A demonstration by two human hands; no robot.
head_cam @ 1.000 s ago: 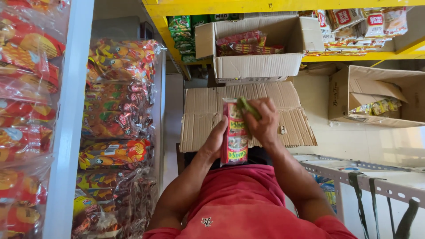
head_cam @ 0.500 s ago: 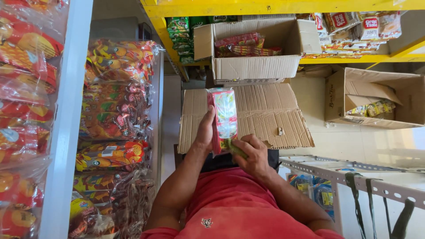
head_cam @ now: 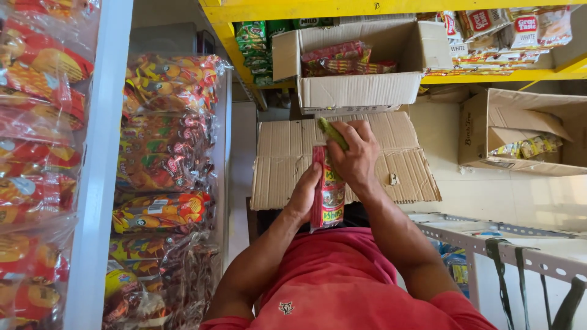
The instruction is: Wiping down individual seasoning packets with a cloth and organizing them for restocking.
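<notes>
A long red snack pack [head_cam: 328,195] is held upright in front of the chest, over a flat sheet of cardboard [head_cam: 287,159]. The left hand [head_cam: 306,195] is pressed against the side of the pack, with the fingers curled around its back. The right hand [head_cam: 354,153] is closed around the top of the pack, and a small green packet [head_cam: 332,132] is pinched in the same hand.

An open box [head_cam: 361,67] with more red packs inside is seen on the yellow shelf [head_cam: 489,77] just past the hands. Another open box [head_cam: 526,131] is set on the floor to the right. Bags of snacks [head_cam: 165,134] are stacked on the left.

Two things are held by the right hand at once, so the green packet could be dropped if that grip is loosened. The red pack is long and floppy, so it could bend or slip down if it is held only at the top. The thin wrapper could be squashed or torn if it is squeezed too hard.
</notes>
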